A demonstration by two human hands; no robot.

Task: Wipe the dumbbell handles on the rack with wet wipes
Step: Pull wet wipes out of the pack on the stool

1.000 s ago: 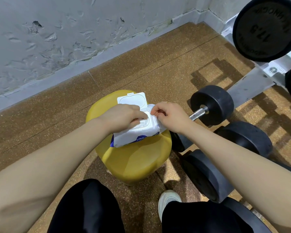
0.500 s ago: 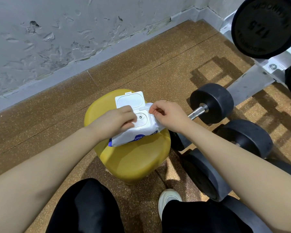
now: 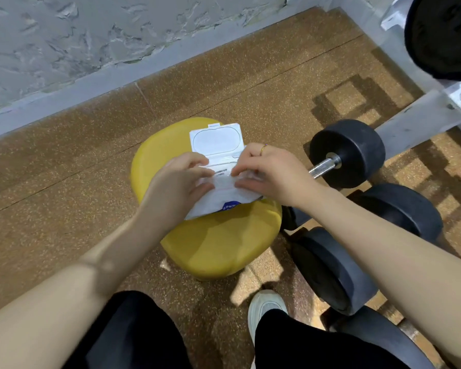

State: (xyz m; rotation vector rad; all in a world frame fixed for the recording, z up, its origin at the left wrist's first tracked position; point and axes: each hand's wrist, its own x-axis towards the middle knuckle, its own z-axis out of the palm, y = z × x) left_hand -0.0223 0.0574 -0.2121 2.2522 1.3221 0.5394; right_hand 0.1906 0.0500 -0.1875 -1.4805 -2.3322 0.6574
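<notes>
A white pack of wet wipes (image 3: 218,201) lies on a yellow stool (image 3: 218,243), its flip lid (image 3: 216,139) standing open. My left hand (image 3: 176,182) grips the pack's left side with thumb and fingers at the opening. My right hand (image 3: 272,174), with a ring on one finger, pinches the pack at the opening from the right. A black dumbbell (image 3: 346,153) with a chrome handle (image 3: 322,166) lies on the floor just right of the stool. Whether a wipe is out of the pack is hidden by my fingers.
More black dumbbells (image 3: 399,209) lie on the floor at the right. The grey rack frame (image 3: 421,115) holds a large dumbbell (image 3: 442,35) at the top right. A rough grey wall (image 3: 91,35) borders the speckled brown floor. My shoe (image 3: 264,307) stands below the stool.
Both hands have closed in on the pack's opening: the left hand shifted right onto it and the right hand's fingers came down over it. The view has tilted slightly.
</notes>
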